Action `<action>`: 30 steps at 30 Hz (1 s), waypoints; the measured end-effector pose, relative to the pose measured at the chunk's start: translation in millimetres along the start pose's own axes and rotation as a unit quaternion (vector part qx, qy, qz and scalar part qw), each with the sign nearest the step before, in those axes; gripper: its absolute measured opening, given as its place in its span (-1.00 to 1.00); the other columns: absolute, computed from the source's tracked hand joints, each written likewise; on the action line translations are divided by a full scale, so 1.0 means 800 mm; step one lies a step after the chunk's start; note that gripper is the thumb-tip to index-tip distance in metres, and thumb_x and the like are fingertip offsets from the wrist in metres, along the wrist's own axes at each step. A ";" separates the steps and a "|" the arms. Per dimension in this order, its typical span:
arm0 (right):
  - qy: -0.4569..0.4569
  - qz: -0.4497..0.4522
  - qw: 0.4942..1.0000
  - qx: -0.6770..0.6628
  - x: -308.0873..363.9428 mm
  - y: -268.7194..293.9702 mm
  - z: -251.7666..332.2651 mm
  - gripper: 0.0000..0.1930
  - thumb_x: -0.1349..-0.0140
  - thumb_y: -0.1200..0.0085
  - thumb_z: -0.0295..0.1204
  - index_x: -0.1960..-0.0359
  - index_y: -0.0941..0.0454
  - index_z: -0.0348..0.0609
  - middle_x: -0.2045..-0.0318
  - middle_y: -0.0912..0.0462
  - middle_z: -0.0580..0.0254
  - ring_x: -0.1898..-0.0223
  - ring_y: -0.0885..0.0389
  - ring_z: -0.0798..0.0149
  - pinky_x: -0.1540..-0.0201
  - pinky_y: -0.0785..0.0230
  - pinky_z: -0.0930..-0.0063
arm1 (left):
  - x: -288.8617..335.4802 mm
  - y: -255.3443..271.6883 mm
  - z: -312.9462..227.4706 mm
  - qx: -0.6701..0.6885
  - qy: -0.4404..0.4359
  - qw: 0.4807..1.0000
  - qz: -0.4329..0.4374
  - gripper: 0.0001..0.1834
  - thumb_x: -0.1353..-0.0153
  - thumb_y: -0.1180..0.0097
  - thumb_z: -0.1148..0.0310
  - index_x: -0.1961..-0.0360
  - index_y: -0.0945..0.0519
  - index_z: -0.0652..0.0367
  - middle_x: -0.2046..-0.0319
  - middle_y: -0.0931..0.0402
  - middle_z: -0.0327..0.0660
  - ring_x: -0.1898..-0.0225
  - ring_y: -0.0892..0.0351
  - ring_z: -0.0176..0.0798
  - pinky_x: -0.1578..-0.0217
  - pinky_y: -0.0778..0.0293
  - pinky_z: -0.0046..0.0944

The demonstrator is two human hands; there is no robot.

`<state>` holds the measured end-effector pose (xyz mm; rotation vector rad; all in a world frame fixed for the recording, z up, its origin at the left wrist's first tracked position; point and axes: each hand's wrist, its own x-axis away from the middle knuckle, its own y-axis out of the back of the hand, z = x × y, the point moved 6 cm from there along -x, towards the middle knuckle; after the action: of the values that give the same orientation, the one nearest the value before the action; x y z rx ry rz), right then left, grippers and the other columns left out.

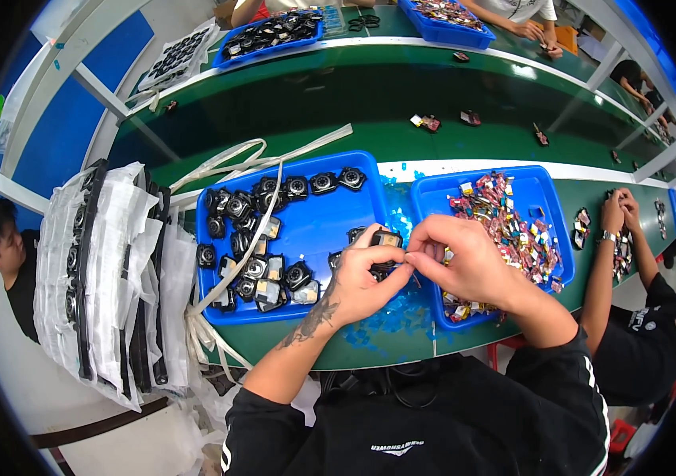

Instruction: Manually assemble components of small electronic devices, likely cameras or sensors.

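Note:
My left hand (363, 279) is closed around a small black device housing (386, 239) with a lighter face. My right hand (465, 258) is closed in a pinch, its fingertips meeting those of my left hand; anything between them is too small to make out. Both hands are above the gap between two blue trays. The left tray (330, 214) carries several round-lensed black housings (298, 275), some with pale, shiny faces. In the right tray (556, 208) lies a heap of small circuit parts (505, 226) in reddish, yellow and white.
Blue film scraps (378, 327) litter the green bench (314, 358). Pale straps (252, 246) trail across the left tray. Bagged stacked trays (100, 278) stand at left. Loose parts (470, 117) dot the green belt (338, 103). A co-worker's hands (622, 208) work at right.

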<state>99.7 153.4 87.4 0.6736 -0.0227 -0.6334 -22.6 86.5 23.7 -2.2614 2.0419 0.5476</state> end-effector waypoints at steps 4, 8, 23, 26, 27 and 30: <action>-0.022 0.021 0.999 -0.035 -0.001 -0.002 -0.005 -0.91 -0.11 -0.20 -0.59 0.37 -0.54 -0.23 0.47 -0.58 0.16 0.47 -0.61 0.25 0.39 -0.46 0.40 | 0.002 0.003 0.001 -0.032 0.019 0.999 -0.003 -0.88 -0.01 -0.31 0.56 0.37 -0.66 0.27 0.31 -0.51 -0.13 0.26 -0.49 -0.23 0.22 -0.41 -0.31; 0.025 0.005 0.995 0.095 0.001 -0.007 0.000 -0.90 -0.15 -0.17 -0.55 0.32 -0.50 -0.19 0.41 -0.56 0.14 0.39 -0.62 0.12 0.38 -0.47 0.33 | 0.002 0.003 0.000 -0.066 0.009 0.997 -0.036 -0.88 -0.01 -0.31 0.50 0.39 -0.66 0.24 0.34 -0.50 -0.11 0.29 -0.51 -0.17 0.23 -0.43 -0.25; -0.014 -0.027 0.997 -0.073 0.019 -0.016 -0.019 -0.69 -0.16 -0.13 -0.66 0.05 -0.63 -0.18 0.16 -0.54 0.18 0.25 -0.51 0.40 0.33 -0.41 0.49 | 0.008 -0.002 0.022 0.230 0.177 0.955 0.065 -0.85 -0.19 -0.28 0.42 0.35 -0.66 0.32 0.30 -0.56 -0.25 0.27 -0.47 -0.48 0.25 -0.40 -0.43; -0.038 -0.037 0.978 -0.202 0.024 -0.025 -0.041 -0.80 -0.17 -0.14 -0.66 0.15 -0.59 -0.26 0.17 -0.54 0.20 0.23 -0.50 0.46 0.34 -0.41 0.63 | 0.006 -0.008 0.014 0.257 0.177 0.947 0.082 -0.84 -0.27 -0.19 0.43 0.20 -0.65 0.30 0.27 -0.56 -0.29 0.28 -0.46 -0.52 0.25 -0.39 -0.46; -0.053 -0.054 0.955 -0.286 0.026 -0.026 -0.047 -0.84 -0.18 -0.15 -0.66 0.19 -0.57 -0.28 0.18 -0.55 0.21 0.23 -0.51 0.48 0.34 -0.41 0.67 | 0.005 -0.009 0.012 0.269 0.182 0.943 0.073 -0.82 -0.30 -0.15 0.42 0.13 -0.64 0.28 0.28 -0.55 -0.30 0.32 -0.44 -0.53 0.27 -0.38 -0.47; -0.091 -0.126 0.947 -0.282 0.034 -0.014 -0.051 -0.85 -0.16 -0.20 -0.66 0.24 -0.55 -0.31 0.24 -0.58 0.23 0.24 -0.57 0.47 0.28 -0.50 0.65 | 0.005 -0.006 0.025 0.261 0.181 0.948 0.031 -0.60 -0.38 0.04 0.44 -0.23 -0.39 0.18 0.24 -0.50 -0.30 0.38 -0.37 -0.51 0.35 -0.35 -0.47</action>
<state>124.8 155.4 43.6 0.0605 0.0733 -0.8988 -22.2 88.5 2.7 -2.0781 2.0771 -0.4045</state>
